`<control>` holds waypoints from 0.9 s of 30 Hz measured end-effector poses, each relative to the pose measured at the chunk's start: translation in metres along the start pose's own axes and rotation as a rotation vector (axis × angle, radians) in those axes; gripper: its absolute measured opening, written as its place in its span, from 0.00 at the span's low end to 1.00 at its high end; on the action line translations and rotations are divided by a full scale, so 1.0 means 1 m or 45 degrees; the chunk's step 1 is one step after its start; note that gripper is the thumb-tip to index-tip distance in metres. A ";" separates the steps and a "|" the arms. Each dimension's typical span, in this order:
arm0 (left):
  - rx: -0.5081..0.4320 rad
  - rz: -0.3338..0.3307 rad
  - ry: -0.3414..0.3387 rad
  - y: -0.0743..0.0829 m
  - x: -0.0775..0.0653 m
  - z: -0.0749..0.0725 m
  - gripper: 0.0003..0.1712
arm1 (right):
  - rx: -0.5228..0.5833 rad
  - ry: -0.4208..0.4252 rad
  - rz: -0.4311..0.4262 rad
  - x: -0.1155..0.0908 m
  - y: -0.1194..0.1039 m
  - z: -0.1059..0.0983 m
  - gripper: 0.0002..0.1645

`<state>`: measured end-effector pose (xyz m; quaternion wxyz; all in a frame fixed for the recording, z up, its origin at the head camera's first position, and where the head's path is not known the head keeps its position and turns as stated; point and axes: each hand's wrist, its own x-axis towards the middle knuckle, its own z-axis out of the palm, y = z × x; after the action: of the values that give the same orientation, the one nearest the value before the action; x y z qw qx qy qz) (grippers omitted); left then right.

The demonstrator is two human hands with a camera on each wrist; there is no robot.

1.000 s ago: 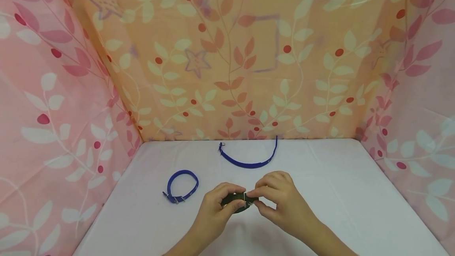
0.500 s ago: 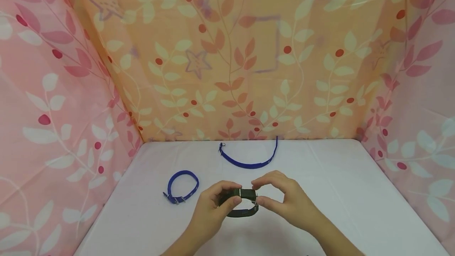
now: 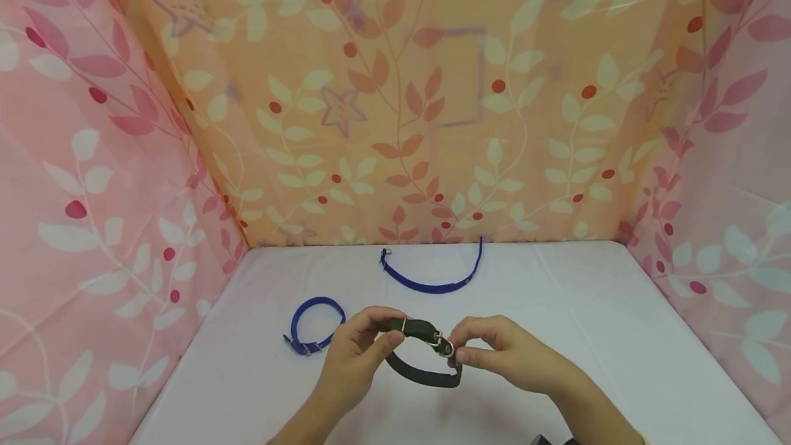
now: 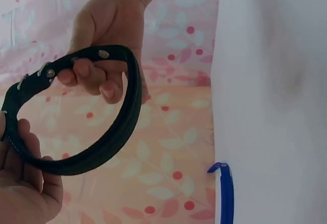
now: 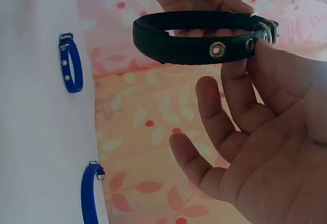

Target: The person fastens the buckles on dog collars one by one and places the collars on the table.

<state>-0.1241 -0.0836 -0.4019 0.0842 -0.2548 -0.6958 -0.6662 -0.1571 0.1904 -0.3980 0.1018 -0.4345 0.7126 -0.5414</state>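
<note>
A dark green dog collar (image 3: 426, 378), buckled into a loop, is held up above the table between both hands. My left hand (image 3: 358, 352) grips its left side near a metal keeper, thumb in front and fingers behind. At the right end my right hand (image 3: 513, 356) pinches the strap beside the buckle and D-ring. Metal eyelets show along the green collar (image 5: 184, 50) in the right wrist view, where the right hand (image 5: 276, 116) has its other fingers spread below. The left wrist view shows the whole loop of the collar (image 4: 110, 144).
On the white table (image 3: 587, 335), a blue collar (image 3: 334, 336) fastened in a loop lies to the left. Another blue collar (image 3: 432, 288), unfastened and curved, lies at the back near the patterned cloth wall (image 3: 395, 101). A small dark object (image 3: 544, 440) shows at the bottom edge.
The green collar, first mostly covered by the fingers, has been turned and opened into a visible loop. The right hand has moved right and down along it; the left hand has shifted slightly left.
</note>
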 end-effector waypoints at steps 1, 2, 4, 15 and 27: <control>0.009 0.020 -0.011 0.000 0.000 -0.001 0.11 | 0.013 0.001 -0.009 0.000 0.000 -0.001 0.10; 0.021 0.048 -0.023 0.000 0.001 -0.002 0.11 | 0.034 0.000 -0.012 -0.001 -0.001 -0.001 0.09; 0.043 0.102 -0.042 0.000 0.002 -0.005 0.12 | 0.080 -0.012 -0.042 -0.002 0.000 -0.003 0.10; 0.112 0.330 -0.105 -0.004 0.005 -0.012 0.17 | 0.045 -0.039 -0.216 -0.008 -0.007 -0.017 0.16; 0.239 -0.310 -0.167 -0.008 0.013 -0.015 0.28 | -0.894 0.322 -0.652 0.001 -0.015 -0.008 0.04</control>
<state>-0.1426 -0.0949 -0.4011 -0.0192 -0.2026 -0.7847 -0.5855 -0.1554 0.1944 -0.3820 -0.2767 -0.5357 0.7293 -0.3235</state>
